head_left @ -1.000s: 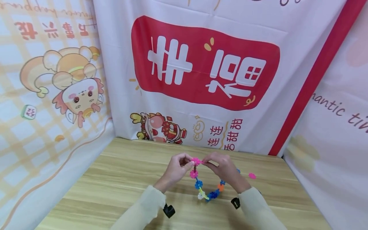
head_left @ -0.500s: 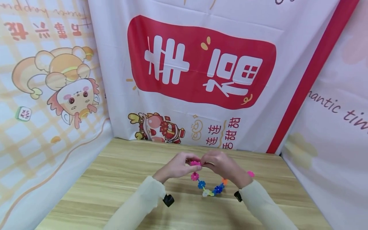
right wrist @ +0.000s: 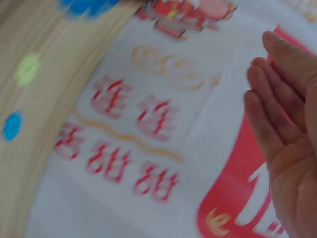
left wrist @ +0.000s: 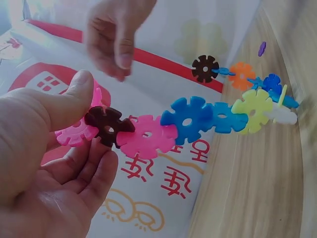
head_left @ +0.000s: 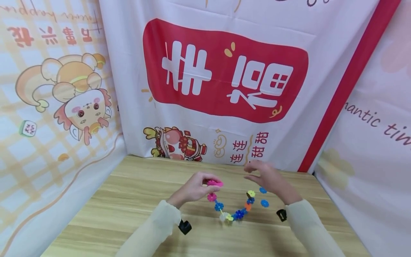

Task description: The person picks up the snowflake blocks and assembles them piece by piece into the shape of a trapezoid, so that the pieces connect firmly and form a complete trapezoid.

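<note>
In the head view my left hand (head_left: 194, 187) pinches a pink snowflake disc (head_left: 213, 183) at one end of a chain of interlocking plastic snowflake discs. The left wrist view shows pink discs at the thumb, then a dark brown disc (left wrist: 110, 127), a pink disc (left wrist: 147, 136), a blue disc (left wrist: 187, 120) and a yellow disc (left wrist: 253, 111). From there the chain curves on through an orange disc (left wrist: 241, 76) to another dark brown disc (left wrist: 205, 69). My right hand (head_left: 268, 178) is apart from the chain, raised to its right, fingers relaxed and holding nothing.
Loose blue discs (head_left: 264, 203) lie on the wooden table (head_left: 135, 200) under the right forearm. A yellow disc (head_left: 251, 193) is by the chain's far end; I cannot tell whether it is joined. Printed cloth (head_left: 224, 75) hangs around the table's back and sides.
My right hand has let go of the pink end and moved away to the right. The left hand keeps its hold on the chain, shifted slightly left. The loose blue discs now show.
</note>
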Demonstrator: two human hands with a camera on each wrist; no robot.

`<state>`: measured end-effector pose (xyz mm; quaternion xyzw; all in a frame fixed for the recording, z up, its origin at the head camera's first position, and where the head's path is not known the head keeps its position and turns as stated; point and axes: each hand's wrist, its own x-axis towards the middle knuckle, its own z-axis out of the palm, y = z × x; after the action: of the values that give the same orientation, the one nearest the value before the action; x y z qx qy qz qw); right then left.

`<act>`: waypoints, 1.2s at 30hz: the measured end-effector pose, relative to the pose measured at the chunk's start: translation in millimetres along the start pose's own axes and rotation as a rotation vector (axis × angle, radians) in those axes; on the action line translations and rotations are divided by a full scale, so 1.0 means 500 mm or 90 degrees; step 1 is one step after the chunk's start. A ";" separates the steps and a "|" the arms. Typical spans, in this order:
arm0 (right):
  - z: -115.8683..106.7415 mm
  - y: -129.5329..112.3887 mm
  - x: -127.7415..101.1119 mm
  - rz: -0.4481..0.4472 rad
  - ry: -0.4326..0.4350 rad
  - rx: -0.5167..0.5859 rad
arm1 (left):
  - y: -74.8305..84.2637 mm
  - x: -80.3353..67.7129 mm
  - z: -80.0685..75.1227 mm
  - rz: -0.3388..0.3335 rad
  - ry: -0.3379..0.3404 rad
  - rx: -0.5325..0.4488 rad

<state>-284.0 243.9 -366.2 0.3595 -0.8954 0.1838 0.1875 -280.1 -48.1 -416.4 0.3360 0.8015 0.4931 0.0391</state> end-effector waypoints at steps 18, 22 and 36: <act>0.178 0.185 -0.117 0.236 -0.161 0.064 | -0.023 -0.028 0.002 -0.009 0.008 -0.077; 0.202 0.200 -0.126 0.228 -0.134 0.067 | -0.022 -0.027 0.007 -0.003 0.004 -0.077; 0.157 0.170 -0.094 0.303 -0.152 0.113 | -0.004 -0.024 -0.002 0.002 0.013 -0.050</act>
<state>-329.2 291.8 -472.3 0.1734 -0.9508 0.2567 -0.0003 -272.1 -56.3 -420.7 0.3304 0.7813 0.5277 0.0430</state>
